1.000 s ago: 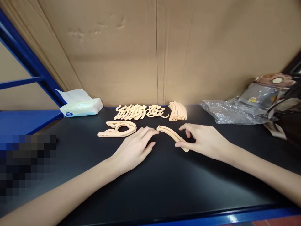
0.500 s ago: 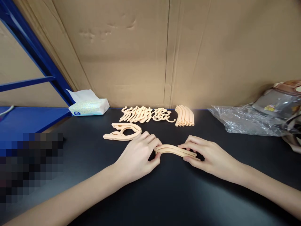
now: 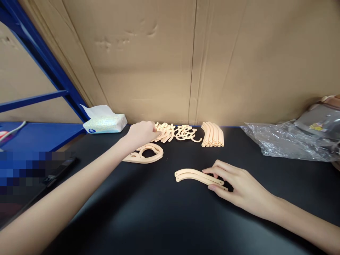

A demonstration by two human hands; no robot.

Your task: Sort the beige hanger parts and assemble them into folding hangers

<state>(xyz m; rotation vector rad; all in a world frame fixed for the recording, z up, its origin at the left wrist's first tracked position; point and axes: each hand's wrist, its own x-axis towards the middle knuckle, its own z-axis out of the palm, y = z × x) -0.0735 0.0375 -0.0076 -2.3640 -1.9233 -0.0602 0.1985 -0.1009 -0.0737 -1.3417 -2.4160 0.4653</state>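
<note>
Two curved beige strips (image 3: 192,173) lie side by side on the black table, with my right hand (image 3: 230,180) gripping their right end between thumb and fingers. My left hand (image 3: 142,134) is over the left end of a pile of small wavy beige pieces (image 3: 167,131); its fingertips are mostly hidden, so what it holds does not show. Just below that hand lie joined beige curved parts (image 3: 150,158), partly covered by my left forearm. Beside the wavy pile is a heap of beige hooks (image 3: 184,132). A neat stack of curved strips (image 3: 213,134) stands right of the hooks.
A tissue pack (image 3: 106,124) sits at the back left by a blue metal frame (image 3: 61,81). Crumpled clear plastic (image 3: 278,141) and a transparent container (image 3: 322,117) are at the right. A cardboard wall (image 3: 143,71) rises behind the table (image 3: 170,219).
My left hand has let go of the left end of the two strips and moved up and left to the wavy pile. My right hand remains at the strips. The view has shifted slightly.
</note>
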